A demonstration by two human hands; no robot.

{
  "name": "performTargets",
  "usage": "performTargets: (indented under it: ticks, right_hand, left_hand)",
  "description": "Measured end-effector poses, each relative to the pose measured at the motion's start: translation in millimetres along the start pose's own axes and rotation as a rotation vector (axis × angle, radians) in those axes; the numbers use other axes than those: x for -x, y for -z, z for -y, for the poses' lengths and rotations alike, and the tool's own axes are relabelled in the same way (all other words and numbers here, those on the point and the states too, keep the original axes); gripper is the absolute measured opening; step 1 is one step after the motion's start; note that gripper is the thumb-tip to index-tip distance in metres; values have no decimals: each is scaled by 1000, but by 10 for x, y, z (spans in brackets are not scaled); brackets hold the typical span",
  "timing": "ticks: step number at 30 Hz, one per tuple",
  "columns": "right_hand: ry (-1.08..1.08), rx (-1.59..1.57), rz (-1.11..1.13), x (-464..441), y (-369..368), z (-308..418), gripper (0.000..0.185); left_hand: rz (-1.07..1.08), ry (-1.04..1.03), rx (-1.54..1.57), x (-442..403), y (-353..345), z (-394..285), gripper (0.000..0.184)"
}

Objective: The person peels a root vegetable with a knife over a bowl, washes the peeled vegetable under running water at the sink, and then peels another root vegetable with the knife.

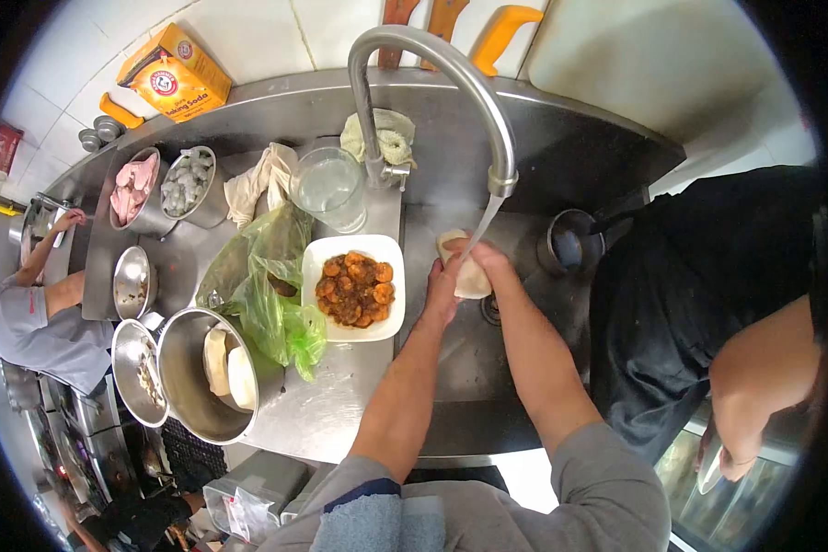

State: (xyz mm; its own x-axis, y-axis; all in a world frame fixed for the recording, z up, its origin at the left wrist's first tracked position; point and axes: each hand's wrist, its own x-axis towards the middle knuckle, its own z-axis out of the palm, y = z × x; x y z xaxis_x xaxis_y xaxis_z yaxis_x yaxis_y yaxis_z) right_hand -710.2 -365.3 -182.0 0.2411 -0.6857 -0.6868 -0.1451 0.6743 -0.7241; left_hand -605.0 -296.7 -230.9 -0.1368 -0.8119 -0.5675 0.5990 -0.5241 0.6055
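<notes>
Under the running faucet (503,175), a pale, peeled root vegetable (472,280) is held in both my hands over the sink (446,363). My left hand (443,283) grips its left side, fingers partly hidden. From the right, my right hand (489,261) closes on it, and the water stream lands around these fingers. Left of the sink, a white square dish (398,293) holds brown-coated orange chunks. A steel pot (186,391) contains two similar pale pieces (242,375).
A glass of cloudy water (329,189) and green plastic bags (271,276) crowd the left counter. Behind them sit containers of pink meat (135,189) and grey shrimp-like pieces (189,184). A small pan (570,244) lies right, beside a person in black (699,304). Another person (41,322) works far left.
</notes>
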Motion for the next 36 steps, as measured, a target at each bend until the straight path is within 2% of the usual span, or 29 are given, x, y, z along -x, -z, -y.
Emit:
performTargets:
  ticks: [2, 5, 7, 9, 11, 14, 15, 18, 19, 20, 22, 23, 26, 27, 30, 32, 33, 35, 36]
  right_hand:
    - [8, 124, -5, -48, -33, 115, 52]
    - [379, -129, 40, -347, 45, -288, 57]
    - [583, 348, -275, -199, -105, -427, 58]
    - [575, 646, -427, -73, -158, -403, 57]
    - [378, 752, -422, 112, -148, -92, 52]
    - [68, -131, 6, -67, 65, 125, 53]
    - [-148, -347, 56, -143, 141, 115, 51]
    - [277, -578, 137, -354, 93, -373, 50]
    - [416, -338, -47, -84, -86, -268, 62]
    - [468, -173, -85, 26, -128, -226, 65]
    - [553, 157, -162, 135, -144, -244, 72]
    - [518, 410, -295, 62, -83, -196, 64]
    - [154, 390, -159, 82, 37, 316, 58]
    - [229, 92, -74, -290, 204, 54, 51]
    - [23, -619, 172, -589, 364, -362, 48]
    - [232, -662, 34, -69, 5, -249, 48]
    - [335, -683, -35, 120, -132, -190, 49]
    - [372, -585, 17, 58, -83, -246, 56]
    - [396, -534, 41, 37, -54, -218, 60]
  left_hand:
    - [-20, 57, 108, 67, -76, -82, 50]
    - [26, -60, 189, 42, -42, -90, 53]
    - [31, -112, 241, -43, 33, -61, 49]
    - [50, -127, 206, -58, 76, -13, 46]
    - [96, -108, 74, -17, 34, -21, 42]
    - [154, -93, 175, 101, -125, -112, 44]
    - [150, -94, 216, 106, -131, -125, 44]
    - [94, -84, 287, 79, -141, -179, 46]
    - [40, -75, 275, 61, -128, -194, 46]
    - [-19, -61, 262, 63, -108, -196, 47]
    - [8, -104, 148, 76, -105, -172, 46]
    - [23, -124, 91, 91, -114, -144, 46]
    - [187, -165, 92, 249, -234, -240, 47]
    - [203, -161, 119, 245, -250, -240, 49]
    - [203, -134, 178, 233, -246, -247, 52]
    - [151, -100, 190, 202, -198, -241, 55]
    - [81, -111, 102, 190, -220, -281, 55]
    - [-62, -119, -86, 191, -232, -338, 56]
    - [-26, -147, -119, 183, -227, -348, 55]
